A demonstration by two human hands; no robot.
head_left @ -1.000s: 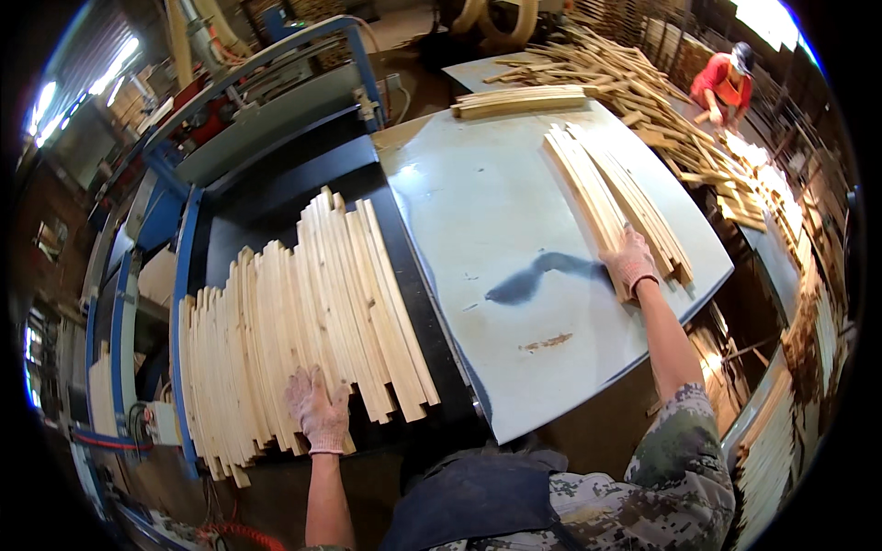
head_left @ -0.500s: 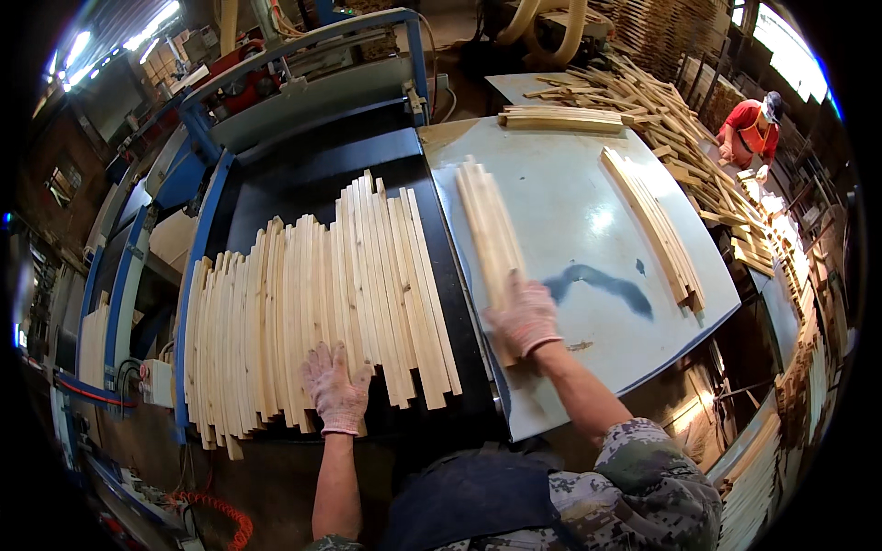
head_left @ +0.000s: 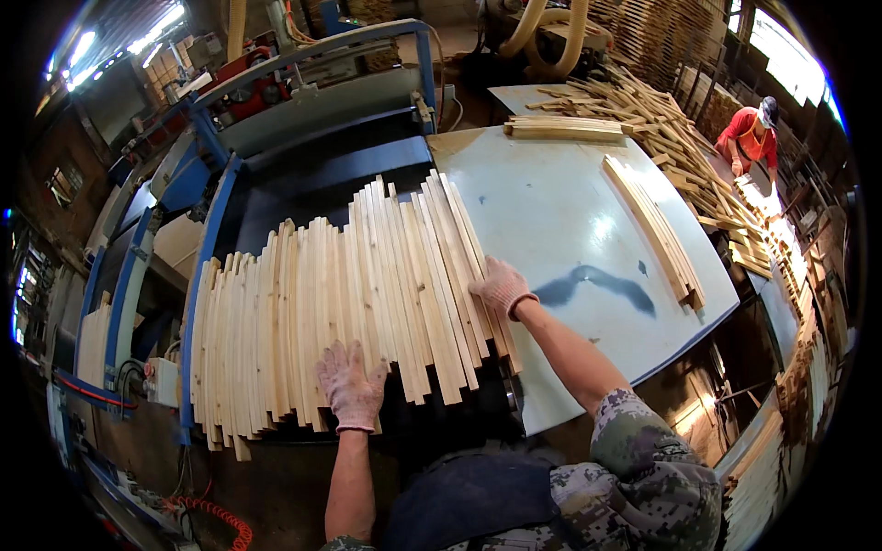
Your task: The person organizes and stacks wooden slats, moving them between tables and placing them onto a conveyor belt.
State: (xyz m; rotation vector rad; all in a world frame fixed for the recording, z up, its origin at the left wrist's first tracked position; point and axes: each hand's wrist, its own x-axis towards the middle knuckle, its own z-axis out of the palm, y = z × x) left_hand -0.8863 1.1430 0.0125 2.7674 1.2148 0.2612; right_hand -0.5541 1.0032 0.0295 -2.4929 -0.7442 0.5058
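A wide row of pale wooden slats (head_left: 303,321) lies side by side on the dark bed of a blue machine (head_left: 312,165). My left hand (head_left: 351,390), in a worn knit glove, rests flat on the near ends of the middle slats. My right hand (head_left: 501,286), also gloved, presses flat on the slats at the right end of the row, where they meet the grey table (head_left: 570,220). Neither hand closes around anything. A small stack of slats (head_left: 657,230) lies further right on that table.
Another short bundle of slats (head_left: 562,129) sits at the table's far edge. Behind it a loose heap of slats (head_left: 661,119) spreads to the right. A person in a red top (head_left: 749,138) works at the far right. An orange coiled hose (head_left: 216,523) lies by the floor.
My right hand slid a batch of slats leftward across the grey table, from its right side to the row on the machine bed. My left hand stayed on the row's near ends.
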